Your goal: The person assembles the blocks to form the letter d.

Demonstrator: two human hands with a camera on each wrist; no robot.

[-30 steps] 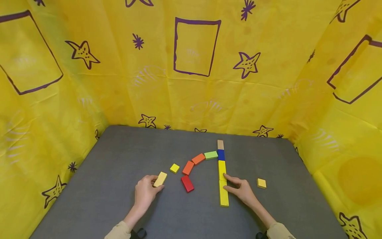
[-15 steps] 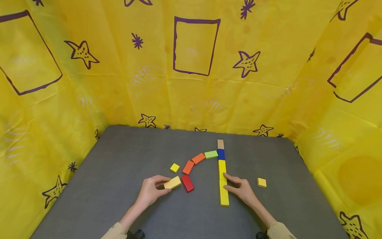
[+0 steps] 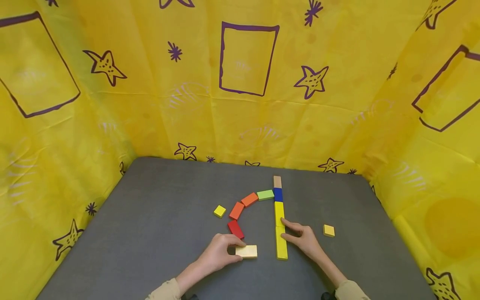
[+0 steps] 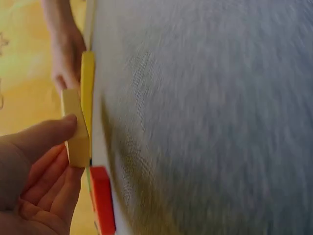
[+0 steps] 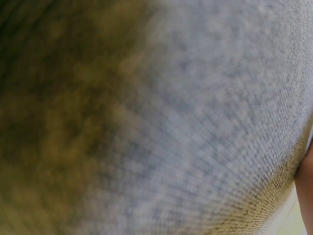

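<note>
A pale wooden block (image 3: 246, 251) is pinched at its left end between the thumb and fingers of my left hand (image 3: 219, 252), just below a red block (image 3: 236, 229). In the left wrist view the thumb presses one face of that wooden block (image 4: 75, 129), which appears raised off the surface. My right hand (image 3: 305, 241) rests its thumb and a finger along the right side of two long yellow blocks (image 3: 281, 243) laid end to end. Above them in the same line lie a blue block (image 3: 278, 195) and a tan block (image 3: 277, 181). The right wrist view is mostly blurred cloth.
Orange blocks (image 3: 236, 211) and a green block (image 3: 265, 195) curve from the red block to the blue one. A small yellow block (image 3: 219, 211) lies left of the curve, a pale yellow block (image 3: 328, 230) right of my right hand. Yellow cloth walls (image 3: 240, 116) enclose the grey table (image 3: 168, 187).
My left hand has carried the wooden block rightward and toward me, past the red block, turning it from slanted to level. The right hand stays at the yellow blocks.
</note>
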